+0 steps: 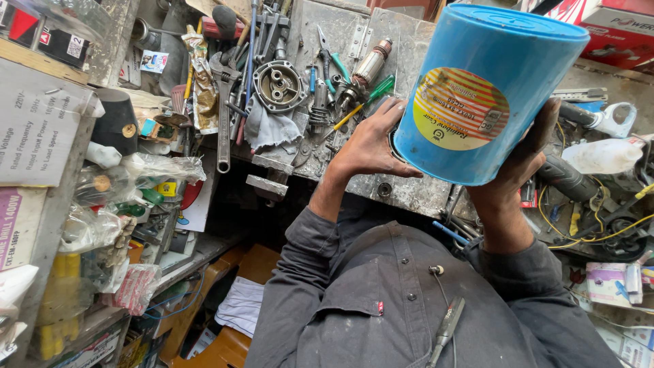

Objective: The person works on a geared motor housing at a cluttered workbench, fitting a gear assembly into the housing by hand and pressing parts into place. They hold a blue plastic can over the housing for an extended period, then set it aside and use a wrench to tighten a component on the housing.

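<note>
Two hands, left hand (pixel 371 143) and right hand (pixel 528 146), fingers (pixel 545 119) clasping blue can (pixel 487 88) between them

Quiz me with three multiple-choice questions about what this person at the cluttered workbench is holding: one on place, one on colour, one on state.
1. Where is the tub?
A. raised between both hands
B. on the floor
C. on a shelf

2. What colour is it?
A. red
B. blue
C. green

3. How does it sit?
A. upright
B. crushed flat
C. tilted

Answers:
1 A, the left hand and right hand press its sides above the bench.
2 B, its wall is blue, with a round striped label.
3 C, it leans.
</note>
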{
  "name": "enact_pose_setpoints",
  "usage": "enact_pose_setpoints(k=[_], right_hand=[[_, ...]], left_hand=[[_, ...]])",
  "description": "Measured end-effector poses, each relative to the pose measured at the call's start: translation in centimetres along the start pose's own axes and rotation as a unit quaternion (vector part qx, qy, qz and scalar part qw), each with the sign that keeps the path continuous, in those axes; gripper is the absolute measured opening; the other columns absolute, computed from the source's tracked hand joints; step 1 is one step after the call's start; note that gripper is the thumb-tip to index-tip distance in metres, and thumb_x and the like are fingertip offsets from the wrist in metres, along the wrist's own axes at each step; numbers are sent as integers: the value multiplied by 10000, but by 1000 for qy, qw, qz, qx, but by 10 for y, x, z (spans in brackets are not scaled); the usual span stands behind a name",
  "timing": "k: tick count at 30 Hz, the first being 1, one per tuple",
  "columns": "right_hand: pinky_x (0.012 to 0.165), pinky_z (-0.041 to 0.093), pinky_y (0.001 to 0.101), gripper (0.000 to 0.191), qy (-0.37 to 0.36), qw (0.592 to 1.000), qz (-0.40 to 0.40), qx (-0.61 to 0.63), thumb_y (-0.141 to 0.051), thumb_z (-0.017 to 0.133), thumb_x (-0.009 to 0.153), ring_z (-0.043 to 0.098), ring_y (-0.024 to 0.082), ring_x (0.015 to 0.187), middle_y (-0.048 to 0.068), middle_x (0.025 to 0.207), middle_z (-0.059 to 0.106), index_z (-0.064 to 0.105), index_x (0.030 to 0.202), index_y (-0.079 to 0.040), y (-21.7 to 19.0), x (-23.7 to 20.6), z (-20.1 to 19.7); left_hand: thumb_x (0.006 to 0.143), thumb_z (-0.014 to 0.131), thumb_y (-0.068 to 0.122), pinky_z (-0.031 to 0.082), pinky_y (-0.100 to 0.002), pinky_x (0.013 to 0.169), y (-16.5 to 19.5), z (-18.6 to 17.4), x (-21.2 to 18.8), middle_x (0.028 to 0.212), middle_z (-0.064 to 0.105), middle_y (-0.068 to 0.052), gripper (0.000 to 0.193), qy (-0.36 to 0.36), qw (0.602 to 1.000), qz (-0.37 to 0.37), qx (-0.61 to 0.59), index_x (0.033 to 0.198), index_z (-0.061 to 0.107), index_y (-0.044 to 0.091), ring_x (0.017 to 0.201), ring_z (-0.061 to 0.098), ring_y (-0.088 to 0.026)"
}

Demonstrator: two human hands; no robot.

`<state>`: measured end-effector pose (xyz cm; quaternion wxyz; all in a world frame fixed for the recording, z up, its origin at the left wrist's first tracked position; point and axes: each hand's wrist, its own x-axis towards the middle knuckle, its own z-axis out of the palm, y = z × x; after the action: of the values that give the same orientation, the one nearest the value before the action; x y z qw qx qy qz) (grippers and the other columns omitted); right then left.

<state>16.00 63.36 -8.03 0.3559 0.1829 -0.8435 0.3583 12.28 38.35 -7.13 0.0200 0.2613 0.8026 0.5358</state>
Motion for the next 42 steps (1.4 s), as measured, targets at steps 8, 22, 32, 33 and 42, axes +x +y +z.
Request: enact_pose_setpoints(k=[8, 22, 32, 33, 42], right_hand=[[1096, 528, 426, 869, -1, 1000, -14, -22, -116, 724, 1173, 634, 313, 1288, 250, 1562, 531, 35, 1700, -167, 2, -1, -3], [1046, 520, 441, 895, 3, 999, -20, -28, -146, 734, 1139, 638, 317, 1234, 236, 1523, 560, 30, 1692, -163, -6, 8, -6], [1115, 496, 449, 882, 18, 999, -6, -50, -156, 749, 1131, 606, 340, 1336, 229, 1587, 480, 65, 1685, -115, 10, -6, -3], [1141, 481, 461, 881, 26, 996, -6, -80, -149, 751, 1132, 596, 353, 1372, 239, 1592, 462, 69, 1688, -110, 12, -8, -1], [1169, 475, 444, 912, 18, 1000, 5, -17, -152, 751, 1093, 589, 313, 1378, 201, 1609, 473, 87, 1718, -162, 17, -8, -5]], left_hand=[[579, 977, 482, 537, -412, 1052, 0, 1, 1, 1325, 596, -150, 1081, 3, 1000, 1, -1, 1436, 508, 21, 1249, 636, -334], [570, 978, 486, 538, -412, 1058, 4, 0, 1, 1308, 598, -144, 1108, -4, 1000, -9, -9, 1460, 498, 33, 1249, 640, -326], [563, 985, 489, 528, -409, 1066, 4, 0, 2, 1317, 595, -151, 1135, -3, 1000, -2, -3, 1472, 483, 32, 1254, 630, -330], [564, 984, 487, 528, -410, 1066, 4, 1, 0, 1319, 595, -150, 1139, -3, 1000, -3, -6, 1479, 480, 32, 1256, 629, -330], [565, 979, 489, 533, -405, 1055, -1, 6, 6, 1298, 591, -144, 1143, -7, 1000, -3, -4, 1481, 475, 29, 1243, 629, -318]])
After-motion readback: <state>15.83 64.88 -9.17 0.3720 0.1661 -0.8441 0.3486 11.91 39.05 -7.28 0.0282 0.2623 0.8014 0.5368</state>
